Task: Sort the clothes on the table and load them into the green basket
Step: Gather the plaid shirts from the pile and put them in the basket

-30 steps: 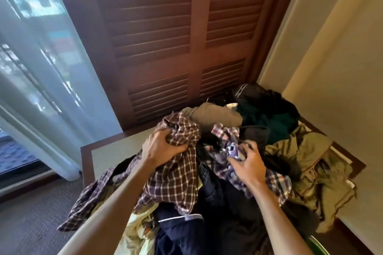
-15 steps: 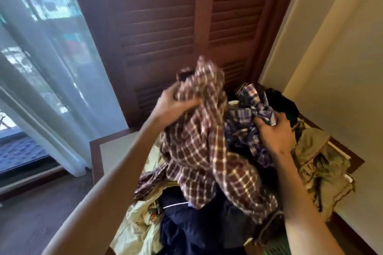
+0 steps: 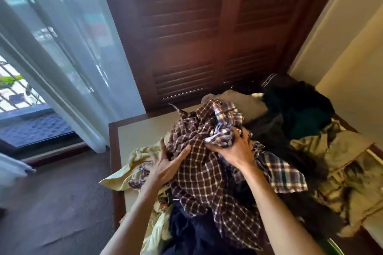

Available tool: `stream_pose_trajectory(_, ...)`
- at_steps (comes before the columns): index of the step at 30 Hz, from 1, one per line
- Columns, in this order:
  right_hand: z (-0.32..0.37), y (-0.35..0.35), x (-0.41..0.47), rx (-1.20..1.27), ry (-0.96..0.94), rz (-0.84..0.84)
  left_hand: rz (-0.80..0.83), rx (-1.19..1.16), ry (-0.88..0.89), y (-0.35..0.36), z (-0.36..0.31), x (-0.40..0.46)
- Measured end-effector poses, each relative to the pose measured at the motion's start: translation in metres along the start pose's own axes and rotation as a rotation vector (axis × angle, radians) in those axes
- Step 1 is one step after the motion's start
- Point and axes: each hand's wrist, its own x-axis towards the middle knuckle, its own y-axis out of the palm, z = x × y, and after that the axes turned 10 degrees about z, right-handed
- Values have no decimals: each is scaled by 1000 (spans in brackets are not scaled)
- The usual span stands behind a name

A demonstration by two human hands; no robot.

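Note:
A heap of clothes covers the table [image 3: 141, 130]. On top lies a brown plaid shirt [image 3: 199, 172], with a blue-purple plaid shirt [image 3: 226, 124] bunched just behind it. My left hand [image 3: 167, 163] rests on the brown plaid shirt's left side, fingers spread and straight. My right hand [image 3: 236, 149] grips a bunch of the blue-purple plaid shirt in curled fingers. A sliver of the green basket [image 3: 334, 247] shows at the bottom right edge, mostly hidden.
Around the plaid shirts lie a yellow garment [image 3: 132, 170], a navy garment [image 3: 196, 234], olive clothing [image 3: 342, 151], dark green and black clothes [image 3: 300, 109] and a tan piece [image 3: 244, 101]. Louvered wooden doors stand behind, a curtain hangs left, a wall stands right.
Both hands had raised the plaid shirts and have now come back down onto the heap. My left hand has let go of the brown shirt and spread flat.

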Motion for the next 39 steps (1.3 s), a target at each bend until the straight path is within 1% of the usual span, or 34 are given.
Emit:
stream_pose_trajectory(1, -3, 1, 2, -5, -12, 7, 43, -97, -34, 7, 4, -5)
stream_pose_trajectory(2, -5, 2, 3, -9, -27, 22, 53, -184, -20, 14, 3, -8)
stream_pose_trajectory(4, -6, 2, 5, 4, -59, 47, -35, -268, 93, 20, -15, -8)
stream_pose_trajectory(7, -9, -1, 8, 84, -132, 40, -124, -279, 212, 19, -52, -2)
stream_pose_trajectory(9, -13, -5, 7, 157, -158, 14, -146, -210, 268, 18, -73, 4)
stream_pose_trajectory(11, -18, -8, 7, 179, -147, 13, -107, -101, 277, 18, -92, 10)
stream_pose_trajectory(13, -23, -11, 8, 189, -135, 36, -76, -28, 229, 18, -102, 20)
stream_pose_trajectory(15, -29, -14, 10, 215, -115, 55, -69, -23, 174, 19, -101, 33)
stream_pose_trajectory(19, -42, -29, 12, 359, -88, 17, -74, 44, 133, 23, -100, 45)
stream_pose_trajectory(20, -49, -34, 15, 345, -67, 6, -80, 71, 119, 25, -101, 45)
stream_pose_trajectory(22, -61, -41, 20, 195, -44, 10, -101, 128, 102, 31, -105, 44)
stream_pose_trajectory(24, -69, -45, 28, 133, -70, 55, -108, 216, 152, 40, -108, 47)
stream_pose_trajectory(26, -67, -49, 26, 212, -99, 185, -79, 321, 201, 46, -106, 50)
stream_pose_trajectory(28, -71, -44, 28, 224, -140, 264, -20, 396, 192, 50, -104, 53)
stream_pose_trajectory(29, -77, -39, 30, 173, -166, 260, -12, 427, 183, 52, -103, 55)
stream_pose_trajectory(31, -85, -25, 30, 126, -175, 125, -59, 498, 177, 58, -105, 55)
stream_pose_trajectory(33, -88, -7, 26, 79, -160, -75, -147, 560, 178, 66, -108, 52)
stream_pose_trajectory(35, -79, -1, 16, 97, -197, -191, -204, 570, 182, 70, -110, 50)
stream_pose_trajectory(37, -72, -2, 8, 174, -202, -239, -246, 543, 207, 65, -109, 49)
stream_pose_trajectory(39, -68, -8, 4, 304, -167, -237, -275, 484, 235, 53, -109, 44)
